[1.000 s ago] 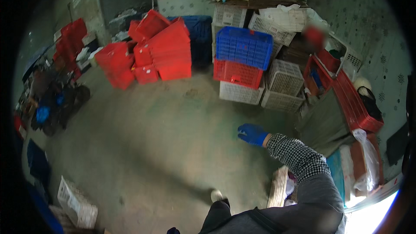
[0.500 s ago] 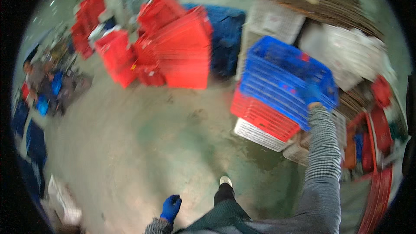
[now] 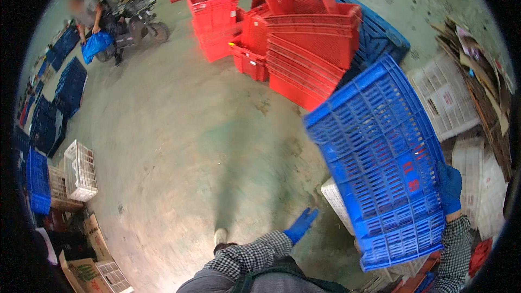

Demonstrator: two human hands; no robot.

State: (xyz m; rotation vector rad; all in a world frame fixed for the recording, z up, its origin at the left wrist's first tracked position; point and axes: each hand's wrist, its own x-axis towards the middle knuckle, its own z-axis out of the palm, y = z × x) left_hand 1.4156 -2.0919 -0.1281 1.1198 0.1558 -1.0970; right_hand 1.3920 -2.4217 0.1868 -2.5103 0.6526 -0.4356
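Note:
A blue slatted plastic crate [image 3: 382, 157] is tipped up at the right, its slatted face toward me. My right hand [image 3: 450, 187], in a blue glove, is closed on the crate's right edge; part of its fingers is hidden. My left hand [image 3: 302, 225], also gloved in blue, reaches out short of the crate's lower left side. Its fingers are stretched out and it holds nothing. Behind the blue crate, one end of a white crate [image 3: 337, 203] shows low down.
Red crates [image 3: 309, 59] stand nested and stacked ahead, beside a blue pallet [image 3: 374, 35]. White crates [image 3: 448, 97] and flattened cardboard [image 3: 483, 103] line the right. At far left a person [image 3: 92, 16] holds a blue bag [image 3: 96, 46] by a motorbike [image 3: 144, 30]. More crates [image 3: 80, 171] sit left.
The blue crate has gone from lying upright on the stack to tipped up, held by my right hand. My left hand has come up and rightward toward it. The view has swung.

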